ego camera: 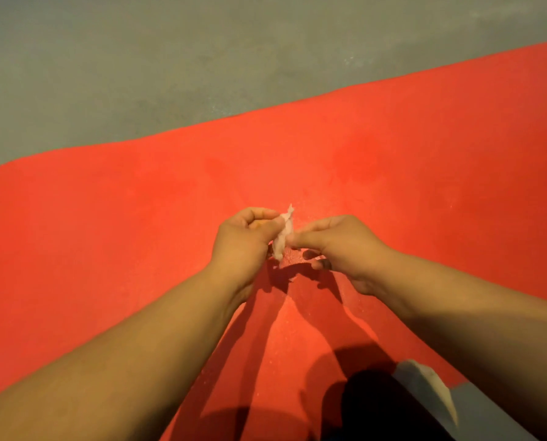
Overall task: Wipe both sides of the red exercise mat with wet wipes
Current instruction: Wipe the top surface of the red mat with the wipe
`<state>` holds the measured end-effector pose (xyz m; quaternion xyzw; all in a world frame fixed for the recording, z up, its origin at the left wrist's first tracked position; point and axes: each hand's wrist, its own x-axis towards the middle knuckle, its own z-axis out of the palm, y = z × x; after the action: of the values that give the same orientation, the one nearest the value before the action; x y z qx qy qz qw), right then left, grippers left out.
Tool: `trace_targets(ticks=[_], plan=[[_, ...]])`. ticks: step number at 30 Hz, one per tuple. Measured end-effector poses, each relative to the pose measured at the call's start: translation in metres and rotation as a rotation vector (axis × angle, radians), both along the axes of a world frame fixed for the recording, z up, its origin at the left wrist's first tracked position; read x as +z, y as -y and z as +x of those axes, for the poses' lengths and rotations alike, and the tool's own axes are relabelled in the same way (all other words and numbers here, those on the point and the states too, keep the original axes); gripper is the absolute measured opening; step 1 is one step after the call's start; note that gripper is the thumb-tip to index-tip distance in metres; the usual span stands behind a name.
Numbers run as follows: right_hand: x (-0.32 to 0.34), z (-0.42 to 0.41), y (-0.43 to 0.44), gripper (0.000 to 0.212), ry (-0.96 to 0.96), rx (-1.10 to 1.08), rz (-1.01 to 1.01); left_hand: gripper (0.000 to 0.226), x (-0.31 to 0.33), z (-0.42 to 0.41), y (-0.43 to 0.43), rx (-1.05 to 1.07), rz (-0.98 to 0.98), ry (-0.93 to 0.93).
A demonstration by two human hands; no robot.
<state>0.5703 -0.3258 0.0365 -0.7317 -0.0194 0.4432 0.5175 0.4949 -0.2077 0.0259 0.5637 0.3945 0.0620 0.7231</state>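
Head view: both hands meet over the flat red foam exercise mat (106, 218), left hand (243, 240) and right hand (342, 246) each pinching a crumpled white wet wipe (283, 237) between them. Grey concrete floor (138, 58) beyond. No writing readable.

no text, label or number is readable — none anywhere.

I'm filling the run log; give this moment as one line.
left hand: pinches wet wipe | right hand: pinches wet wipe | red mat: flat on grey floor
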Motion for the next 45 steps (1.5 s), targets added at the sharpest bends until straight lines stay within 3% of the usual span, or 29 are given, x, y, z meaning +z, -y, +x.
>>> trace_targets(ticks=[5, 8, 10, 13, 14, 16, 19, 21, 22, 25, 29, 33, 36, 38, 43, 45], plan=[[-0.02, 0.024, -0.024, 0.015, -0.014, 0.025, -0.034, 0.02, -0.022, 0.024, -0.022, 0.114, 0.086, -0.065], [-0.025, 0.049, -0.035, 0.018, 0.01, 0.029, -0.068, 0.018, -0.037, 0.031, -0.046, 0.187, -0.073, -0.121], [-0.028, 0.063, -0.04, 0.018, 0.025, 0.046, -0.086, 0.005, -0.037, 0.032, -0.057, 0.101, -0.321, -0.086], [-0.034, 0.077, -0.047, 0.018, 0.047, 0.08, -0.118, 0.025, -0.035, 0.033, -0.074, -0.206, -0.446, -0.116], [-0.036, 0.081, -0.049, 0.017, 0.055, 0.086, -0.124, 0.028, -0.035, 0.036, -0.082, -0.255, -0.401, -0.147], [-0.04, 0.088, -0.053, 0.012, 0.081, 0.078, -0.126, 0.011, -0.036, 0.047, -0.105, -0.18, -0.176, -0.201], [-0.049, 0.098, -0.054, 0.004, 0.179, 0.061, -0.126, 0.013, -0.042, 0.064, -0.156, -0.058, 0.554, -0.218], [-0.056, 0.101, -0.051, 0.008, 0.245, 0.086, -0.141, 0.007, -0.045, 0.068, -0.178, -0.232, 1.016, -0.209], [-0.06, 0.1, -0.05, 0.011, 0.273, 0.11, -0.157, 0.007, -0.047, 0.067, -0.181, -0.423, 1.114, -0.212], [-0.067, 0.092, -0.042, 0.016, 0.415, 0.197, -0.224, 0.037, -0.062, 0.061, -0.174, -0.956, 1.194, -0.252], [-0.062, 0.083, -0.026, 0.034, 0.782, 0.463, -0.348, 0.046, -0.079, 0.053, -0.176, -1.101, 1.452, -0.124], [-0.067, 0.085, -0.007, 0.064, 0.855, 0.714, -0.619, 0.037, -0.102, 0.022, -0.158, -0.936, 1.542, -0.075], [-0.07, 0.09, 0.008, 0.085, 0.71, 0.76, -0.807, 0.03, -0.106, -0.001, -0.126, -1.079, 1.515, 0.132], [-0.07, 0.093, 0.02, 0.091, 0.636, 0.754, -0.837, 0.028, -0.108, -0.009, -0.124, -1.159, 1.506, 0.162], [-0.075, 0.093, 0.035, 0.088, 0.668, 0.811, -0.844, 0.039, -0.103, 0.017, -0.166, -0.711, 1.388, -0.222], [-0.076, 0.094, 0.036, 0.088, 0.67, 0.817, -0.837, 0.038, -0.094, 0.016, -0.154, -0.767, 1.423, -0.187]])
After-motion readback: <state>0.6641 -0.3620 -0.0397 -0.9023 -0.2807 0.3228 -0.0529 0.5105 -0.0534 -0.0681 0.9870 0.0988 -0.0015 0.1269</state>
